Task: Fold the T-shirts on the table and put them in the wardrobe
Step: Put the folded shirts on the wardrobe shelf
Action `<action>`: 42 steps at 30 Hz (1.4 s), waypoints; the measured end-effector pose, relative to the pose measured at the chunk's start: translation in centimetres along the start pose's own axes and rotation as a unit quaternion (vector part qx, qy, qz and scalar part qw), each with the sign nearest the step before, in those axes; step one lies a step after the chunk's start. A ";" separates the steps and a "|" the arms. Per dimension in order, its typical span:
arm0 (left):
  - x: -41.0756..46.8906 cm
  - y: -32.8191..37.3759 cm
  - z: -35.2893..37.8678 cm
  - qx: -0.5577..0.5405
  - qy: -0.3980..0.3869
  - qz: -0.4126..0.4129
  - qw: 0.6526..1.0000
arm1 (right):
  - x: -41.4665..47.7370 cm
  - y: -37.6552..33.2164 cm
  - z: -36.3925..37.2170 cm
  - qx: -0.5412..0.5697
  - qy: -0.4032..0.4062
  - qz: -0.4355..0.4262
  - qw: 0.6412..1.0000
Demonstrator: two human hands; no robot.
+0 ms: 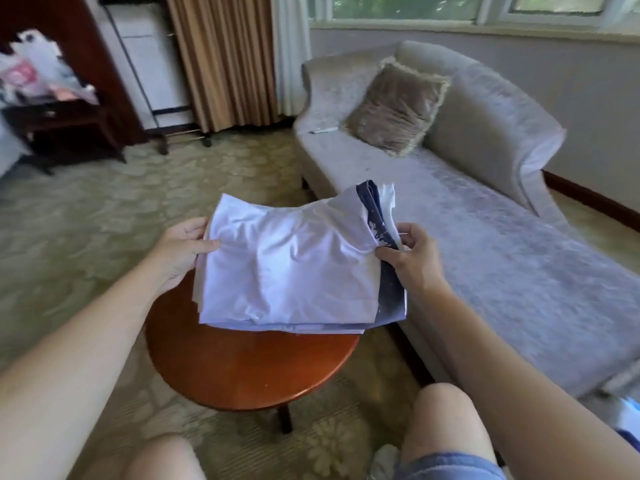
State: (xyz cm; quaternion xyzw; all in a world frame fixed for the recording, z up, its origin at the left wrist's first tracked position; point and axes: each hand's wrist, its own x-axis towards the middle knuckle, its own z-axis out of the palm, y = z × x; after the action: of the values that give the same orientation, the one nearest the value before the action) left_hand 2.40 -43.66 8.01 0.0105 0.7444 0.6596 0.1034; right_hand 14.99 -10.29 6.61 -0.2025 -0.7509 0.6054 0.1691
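Holding stack of folded T-shirts (291, 265) by both side edges, over far half of round table (249, 368). Not managing to tell whether near edge is resting on the tabletop or hanging just clear. Clamping left edge with left hand (180, 251), thumb flat on top, fingers curled underneath. Pinching right edge with right hand (412, 258), thumb and curled fingers closing on the layers around the navy shirt (379, 216).

Judging risks from here:
- Noting layers fanning apart at far right corner, navy shirt poking out between white ones.
- Expecting sag in the middle if lifting by edge grips alone, letting lower shirts slide free and undoing the folds.
- Suspecting right pinch of catching only some layers, leaving bottom ones behind.
- Counting smooth cloth on smooth cloth as adding to the slip.
- Not finding a wardrobe plainly in view, so not judging the carrying route.

Logging materials:
- Reading top shirt as white, thin and soft, faintly glossy, creasing in shallow ridges.
- Seeing pale speckled print on navy shirt.
- Taking stack as roughly rectangular with uneven edges.
- Recording table as polished reddish-brown wood, hard and slick.
- Noting sofa (485, 244) alongside in pale grey velvety cloth, fringed square cushion (394, 105) leaning on its back.
- Noting patterned beige-green carpet (86, 220) underfoot.
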 end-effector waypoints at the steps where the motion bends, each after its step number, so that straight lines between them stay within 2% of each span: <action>1: 0.9 -0.5 -1.4 -0.003 0.011 -0.003 1.000 | 1.0 -0.1 1.9 0.001 -0.013 -0.003 1.000; 8: 7.0 -3.2 -9.9 -0.029 0.076 -0.024 0.996 | 7.9 -1.3 14.4 -0.069 -0.077 -0.013 0.995; 13: 5.1 -0.9 -16.7 -0.037 0.111 -0.057 0.991 | 7.7 -7.9 20.8 -0.138 -0.154 0.013 0.978; 17: 1.0 3.5 -23.7 -0.039 0.141 -0.087 0.985 | 4.8 -14.9 25.4 -0.160 -0.207 0.021 0.965; 21: -4.7 8.7 -31.9 -0.040 0.192 -0.101 0.975 | 0.3 -23.1 30.9 -0.122 -0.244 0.024 0.962; 30: -17.4 19.7 -51.8 -0.037 0.350 -0.080 0.933 | -11.5 -40.4 47.2 -0.052 -0.320 -0.060 0.944; 42: -24.5 23.0 -71.6 -0.037 0.484 -0.059 0.872 | -19.2 -51.6 69.1 -0.028 -0.466 -0.110 0.878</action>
State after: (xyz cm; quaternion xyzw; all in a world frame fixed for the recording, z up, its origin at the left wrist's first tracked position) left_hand 11.53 -114.55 41.84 -0.3578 0.6753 0.6021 -0.2311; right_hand -8.12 -87.69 42.39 0.1824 -0.7773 0.5855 -0.1401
